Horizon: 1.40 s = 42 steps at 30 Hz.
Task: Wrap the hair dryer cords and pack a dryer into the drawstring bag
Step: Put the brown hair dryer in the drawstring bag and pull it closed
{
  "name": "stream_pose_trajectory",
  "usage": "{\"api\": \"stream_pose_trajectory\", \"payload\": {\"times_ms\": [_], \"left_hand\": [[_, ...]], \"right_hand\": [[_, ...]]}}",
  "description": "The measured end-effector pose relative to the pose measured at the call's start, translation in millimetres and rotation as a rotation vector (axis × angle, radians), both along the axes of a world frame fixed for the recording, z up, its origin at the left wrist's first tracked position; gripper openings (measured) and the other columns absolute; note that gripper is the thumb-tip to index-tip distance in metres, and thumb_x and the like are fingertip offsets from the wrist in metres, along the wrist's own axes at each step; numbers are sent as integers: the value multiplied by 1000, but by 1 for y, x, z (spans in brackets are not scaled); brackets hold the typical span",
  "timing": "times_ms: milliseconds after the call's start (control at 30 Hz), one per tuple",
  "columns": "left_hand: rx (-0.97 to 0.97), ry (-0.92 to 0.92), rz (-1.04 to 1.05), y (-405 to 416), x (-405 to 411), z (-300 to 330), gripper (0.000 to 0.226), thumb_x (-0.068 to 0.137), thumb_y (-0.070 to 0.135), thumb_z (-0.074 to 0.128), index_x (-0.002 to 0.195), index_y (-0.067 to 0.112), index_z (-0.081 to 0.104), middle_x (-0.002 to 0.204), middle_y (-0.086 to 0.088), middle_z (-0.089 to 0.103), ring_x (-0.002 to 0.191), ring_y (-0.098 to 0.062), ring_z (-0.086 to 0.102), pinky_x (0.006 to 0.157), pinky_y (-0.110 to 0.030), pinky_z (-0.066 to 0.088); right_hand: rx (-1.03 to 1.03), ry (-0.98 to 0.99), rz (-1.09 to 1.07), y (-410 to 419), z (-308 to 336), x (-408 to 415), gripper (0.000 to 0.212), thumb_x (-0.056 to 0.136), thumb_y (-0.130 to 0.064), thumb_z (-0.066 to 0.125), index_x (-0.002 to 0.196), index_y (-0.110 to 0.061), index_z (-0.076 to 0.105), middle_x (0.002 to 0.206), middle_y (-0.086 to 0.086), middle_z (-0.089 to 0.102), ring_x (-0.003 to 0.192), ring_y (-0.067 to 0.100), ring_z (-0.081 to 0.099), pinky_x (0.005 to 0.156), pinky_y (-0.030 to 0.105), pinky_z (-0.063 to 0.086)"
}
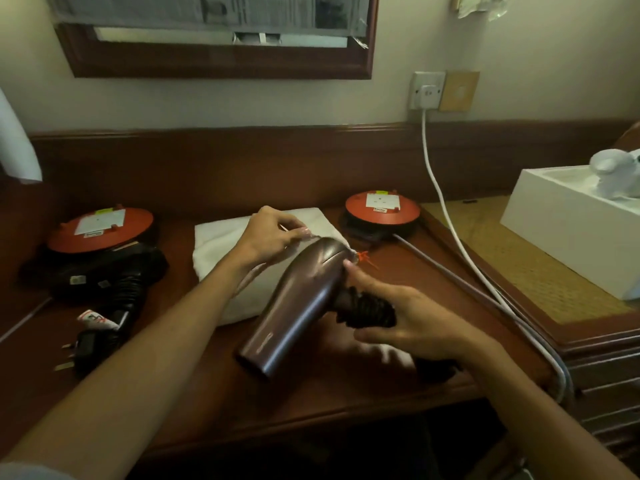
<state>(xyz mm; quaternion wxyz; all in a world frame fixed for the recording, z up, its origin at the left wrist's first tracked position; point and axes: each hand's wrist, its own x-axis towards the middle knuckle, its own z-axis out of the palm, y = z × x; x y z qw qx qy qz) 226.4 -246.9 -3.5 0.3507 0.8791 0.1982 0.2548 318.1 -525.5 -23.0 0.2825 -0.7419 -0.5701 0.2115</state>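
A brown hair dryer hangs over the desk, nozzle pointing down and towards me. My right hand grips its handle, which has black coiled cord wound round it. My left hand pinches the edge of the white drawstring bag at the dryer's rear end; an orange tie shows there. The bag lies flat on the desk behind the dryer. A second, black hair dryer with wound cord and its plug lies at the left.
Two round red-topped devices sit on the wooden desk. A white cable runs from the wall socket down the right side. A white box stands on a side cabinet at right.
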Motion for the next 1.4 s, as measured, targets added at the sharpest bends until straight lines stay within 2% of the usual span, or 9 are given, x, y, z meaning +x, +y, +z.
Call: {"api": "stream_pose_trajectory", "payload": {"times_ms": [167,267,467,567,833,933,1133,1267,1400], "left_hand": [[32,-11,-53,-14,-11,11,7,86,28,79,91,23,81,87,9,77,89,-8,71,82,-30,55],[73,-21,-58,-14,-16,12,8,87,30,79,91,24,81,88,12,76,91,-5,70,85,-28,54],[61,-36,-57,-12,-19,10,7,88,27,78,92,22,81,89,11,76,92,-6,70,89,-32,55],[62,-26,-63,-15,-15,8,13,87,28,79,95,19,81,92,8,77,93,-7,71,91,-37,57],[163,-79,-43,-28,-15,19,11,89,32,77,92,22,80,89,9,74,85,-8,69,74,-24,55],[182,-66,-61,-34,-14,27,13,89,30,77,93,19,79,92,6,73,81,-9,68,64,-13,50],[222,-54,-60,-37,-15,40,13,89,32,77,94,20,80,91,7,73,83,-4,64,74,-19,45],[225,-26,-53,-39,-12,35,16,87,36,77,95,22,80,95,7,75,90,-10,69,83,-33,57],[209,-46,-47,-37,-12,38,16,89,34,76,96,21,79,95,5,75,87,-10,69,81,-35,59]], "right_hand": [[-121,-113,-34,45,-13,-11,100,87,-41,74,156,-48,1,157,-5,36,137,13,40,114,29,32],[-142,-89,-158,61,-18,-10,97,88,-43,71,157,-44,3,156,4,39,138,23,41,115,39,35],[-130,-34,-194,50,-9,-18,91,88,-42,72,157,-36,14,155,3,40,137,22,44,109,31,36],[-175,-252,-255,50,-24,-38,95,88,-46,68,157,-43,2,142,4,42,124,23,50,101,37,48],[-32,-338,-354,73,-23,-45,75,89,-21,67,151,-43,30,129,7,53,118,30,54,95,46,52],[51,-311,-422,96,-15,-40,57,83,-20,69,135,-36,50,118,4,63,107,29,62,83,44,57],[172,-197,-474,144,-14,-33,38,84,-18,63,122,-23,58,104,6,67,93,29,65,73,40,55],[237,-130,-512,164,-25,-26,23,90,-26,61,111,-17,59,101,5,63,93,27,63,80,45,56],[278,28,-405,159,-30,-14,28,91,-22,64,118,-19,58,101,-2,62,97,20,64,76,27,54]]}}
